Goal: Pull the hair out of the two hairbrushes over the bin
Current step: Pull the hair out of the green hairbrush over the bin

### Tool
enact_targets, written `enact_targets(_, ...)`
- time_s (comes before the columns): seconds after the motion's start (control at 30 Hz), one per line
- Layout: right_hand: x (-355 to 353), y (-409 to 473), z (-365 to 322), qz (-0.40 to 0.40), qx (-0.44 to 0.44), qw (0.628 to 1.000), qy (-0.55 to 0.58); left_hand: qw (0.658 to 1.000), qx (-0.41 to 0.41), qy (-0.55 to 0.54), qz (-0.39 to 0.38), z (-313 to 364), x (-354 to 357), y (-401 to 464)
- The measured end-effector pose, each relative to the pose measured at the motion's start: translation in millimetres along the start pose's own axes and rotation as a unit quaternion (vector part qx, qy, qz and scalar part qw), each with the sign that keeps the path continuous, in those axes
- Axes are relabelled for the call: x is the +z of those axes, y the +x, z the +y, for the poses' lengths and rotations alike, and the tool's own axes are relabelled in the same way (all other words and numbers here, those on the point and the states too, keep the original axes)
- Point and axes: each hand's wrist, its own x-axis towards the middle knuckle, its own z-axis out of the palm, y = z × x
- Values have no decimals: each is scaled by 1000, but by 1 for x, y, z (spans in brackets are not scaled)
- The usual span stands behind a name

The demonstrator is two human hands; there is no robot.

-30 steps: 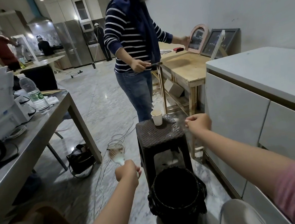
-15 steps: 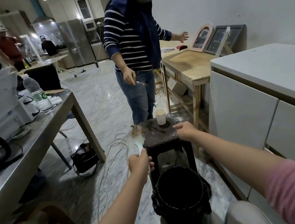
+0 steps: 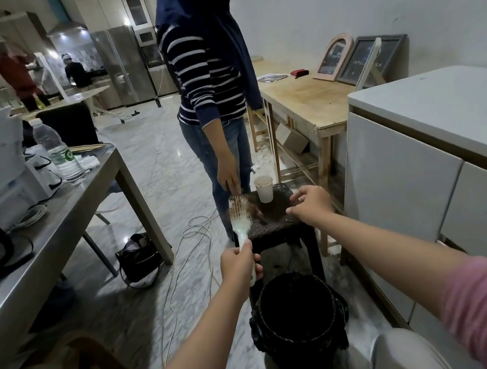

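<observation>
Left hand (image 3: 238,263) is wrapped round the handle of a pale hairbrush (image 3: 239,216), held bristles-up just above and left of the black bin (image 3: 297,311). Right hand (image 3: 310,201) is loosely curled over the dark stool (image 3: 275,217) behind the bin, near a paper cup (image 3: 264,188), holding nothing I can make out.
</observation>
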Motion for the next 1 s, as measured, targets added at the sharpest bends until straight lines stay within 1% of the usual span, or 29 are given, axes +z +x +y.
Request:
enact_targets(0.2, -6, -6, -6, -53, -58, 997, -11, 1000, -6, -15, -15, 0, 6, -5)
enact_targets(0.33, -3, -14, -13, -107, -59, 992, 35, 998, 5, -8, -58, 1, 7, -13)
enact_targets(0.43, 0, -15, -20, -123, -62, 987, 81, 996, 24, 15, -88, 3, 6, -22)
enact_targets(0.5, 0, -16, -25, -113, -67, 987, 93, 994, 41, 24, -101, 4, 6, -27)
enact_targets(0.6, 4, -18, -31, -43, -81, 994, 61, 993, 63, 32, -93, 6, 9, -33)
enact_targets(0.67, 7, -23, -36, -11, -94, 995, 30, 993, 67, 33, -86, 7, 11, -34)
enact_targets(0.83, 7, -28, -41, 12, -97, 995, -6, 997, 43, 23, -56, 10, 11, -31)
enact_targets(1.0, 2, -30, -42, 22, -82, 996, 31, 1000, -6, -22, 0, 14, 8, -28)
